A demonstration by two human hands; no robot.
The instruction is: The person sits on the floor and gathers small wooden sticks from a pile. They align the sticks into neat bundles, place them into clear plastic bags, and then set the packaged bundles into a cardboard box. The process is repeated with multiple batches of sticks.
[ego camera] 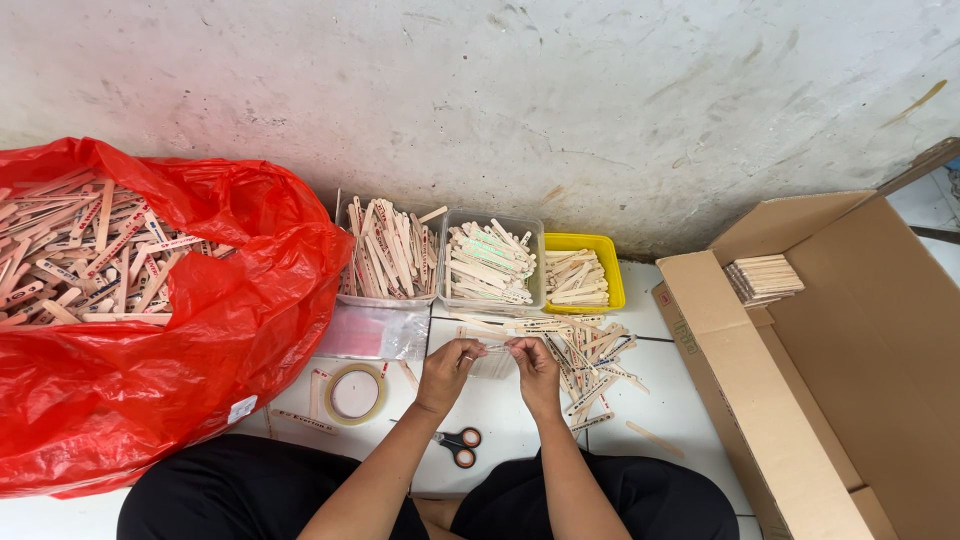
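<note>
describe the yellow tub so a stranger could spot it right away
Start at the big red bag of sticks on the left, then follow the wall right along three tubs. The yellow tub is last, nearest the cardboard box; its two neighbours are clear plastic.

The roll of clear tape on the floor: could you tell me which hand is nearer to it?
Left. The left hand is just right of the tape roll; the right hand lies farther right.

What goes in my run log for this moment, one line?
left hand + right hand: pinching clear bag | scissors: floor
</note>
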